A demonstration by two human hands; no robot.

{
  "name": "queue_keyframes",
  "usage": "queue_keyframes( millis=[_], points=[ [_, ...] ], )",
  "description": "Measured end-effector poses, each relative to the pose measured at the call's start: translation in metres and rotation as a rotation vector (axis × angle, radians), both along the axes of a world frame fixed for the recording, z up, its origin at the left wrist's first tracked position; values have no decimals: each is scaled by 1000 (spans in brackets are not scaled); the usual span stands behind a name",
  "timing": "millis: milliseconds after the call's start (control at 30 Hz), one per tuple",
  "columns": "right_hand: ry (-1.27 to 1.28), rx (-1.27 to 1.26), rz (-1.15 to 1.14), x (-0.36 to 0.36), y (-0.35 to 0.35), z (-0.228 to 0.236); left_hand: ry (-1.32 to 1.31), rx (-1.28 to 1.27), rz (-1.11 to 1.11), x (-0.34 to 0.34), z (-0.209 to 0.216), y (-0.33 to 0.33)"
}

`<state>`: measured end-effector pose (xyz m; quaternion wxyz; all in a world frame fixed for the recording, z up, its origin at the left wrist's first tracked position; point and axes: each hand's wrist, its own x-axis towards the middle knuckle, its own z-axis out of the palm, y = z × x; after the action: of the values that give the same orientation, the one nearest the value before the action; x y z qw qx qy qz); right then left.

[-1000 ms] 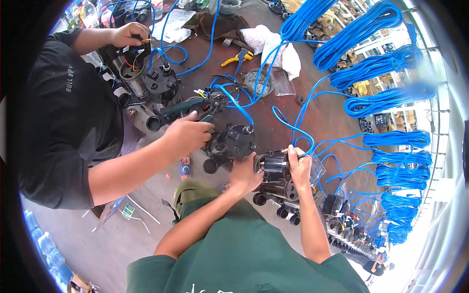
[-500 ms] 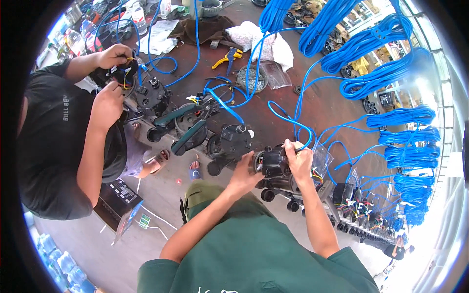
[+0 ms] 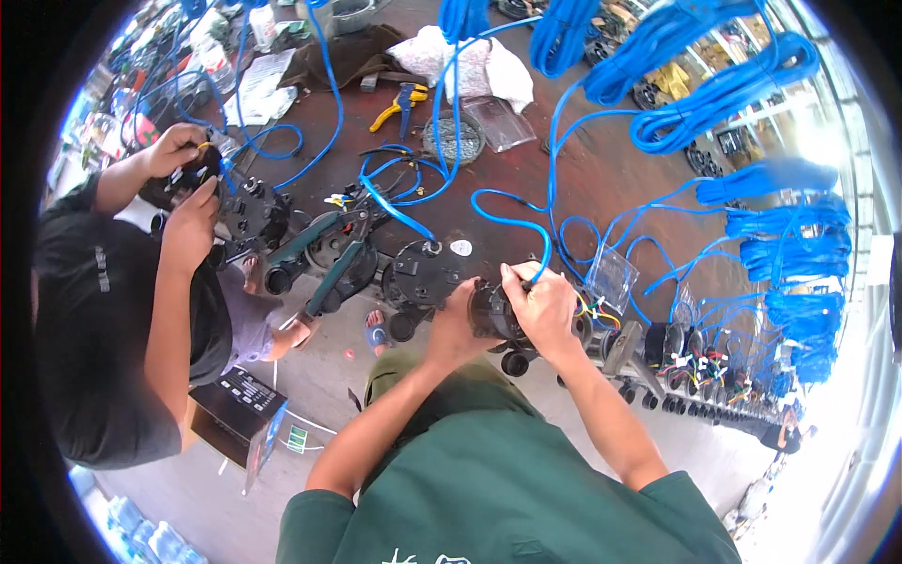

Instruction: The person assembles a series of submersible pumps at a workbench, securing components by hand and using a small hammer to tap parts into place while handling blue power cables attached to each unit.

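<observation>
Both my hands are closed round a black cylindrical housing (image 3: 489,312) at the table's front edge. My left hand (image 3: 456,331) wraps its left side. My right hand (image 3: 542,303) grips its right end, where a blue cable (image 3: 543,246) comes out; the fingertips press near the cable entry. Just left of my left hand stands a similar black housing (image 3: 427,273) with a white round sticker and its own blue cable. Further left lies a large hand tool with green handles (image 3: 340,273). Fingers under the housing are hidden.
At the left another person (image 3: 113,329) handles a black part with wires. Yellow-and-blue pliers (image 3: 402,106) and a bowl of small metal pieces (image 3: 455,138) lie on the table (image 3: 376,169). Blue cable coils (image 3: 723,94) hang at the right; a black box (image 3: 235,414) stands on the floor.
The whole view has shifted. My hands have come closer together on the housing, and its end that faced my left hand is now covered by that hand.
</observation>
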<state>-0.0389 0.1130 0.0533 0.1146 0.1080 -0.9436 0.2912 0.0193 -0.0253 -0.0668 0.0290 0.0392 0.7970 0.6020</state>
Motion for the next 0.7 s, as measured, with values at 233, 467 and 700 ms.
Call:
queue_keyframes(
  millis=[233, 467, 700],
  points=[
    [-4, 41, -39, -1, 4, -7, -117, 290, -115, 5, -17, -13],
    [-317, -471, 278, -9, 18, -5, -196, 33, -90, 48, -90, -56],
    [-504, -576, 307, -16, 30, -17, -353, -14, -70, 31, -79, 0]
  ],
)
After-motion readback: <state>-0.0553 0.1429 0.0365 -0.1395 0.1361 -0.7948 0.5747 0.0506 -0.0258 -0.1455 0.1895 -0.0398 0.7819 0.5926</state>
